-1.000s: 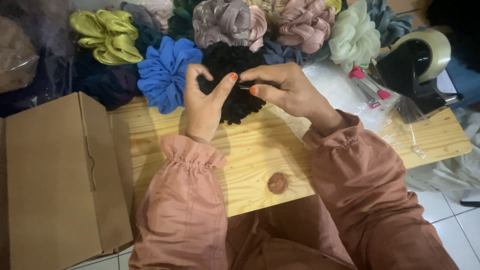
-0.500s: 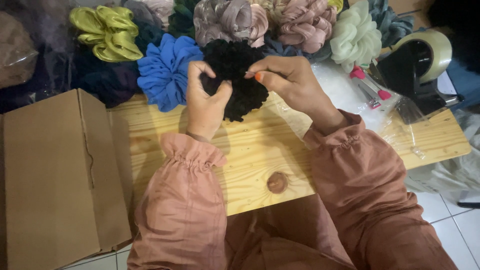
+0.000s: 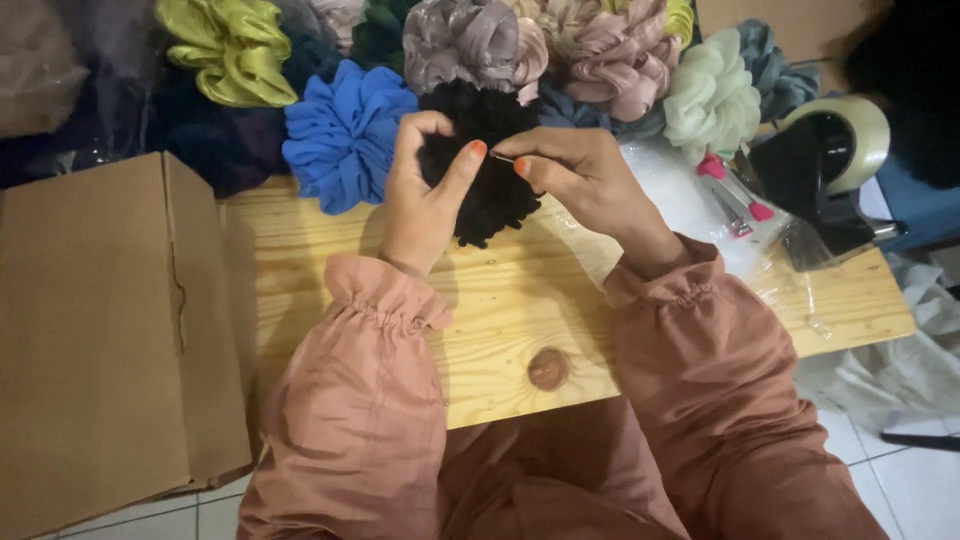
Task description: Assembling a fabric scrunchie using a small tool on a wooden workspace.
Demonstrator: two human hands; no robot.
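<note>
Both hands hold a black scrunchie (image 3: 487, 165) just above the far edge of the wooden table (image 3: 520, 300). The left hand (image 3: 425, 195) wraps its fingers around the left side of it, thumb up, so it is holding on tight. The right hand (image 3: 575, 175) pinches its thumb and finger together on a thin shiny needle (image 3: 503, 158) at the top of the scrunchie. The scrunchie is soft, puffy and full of ruffles.

Half a second ago the left thumb lay down across the black cloth; now it sticks up and meets the right fingertips.

Behind it lies a row of more ruffled scrunchies: a blue one (image 3: 345, 135), a shiny yellow-green one (image 3: 232, 48), a pink one (image 3: 620, 55) and a pale green one (image 3: 712, 98). A tape dispenser (image 3: 830, 165) with a roll sits to the right. A plain brown cardboard box (image 3: 105, 330) stands to the left, closed, so what is inside is hidden.
</note>
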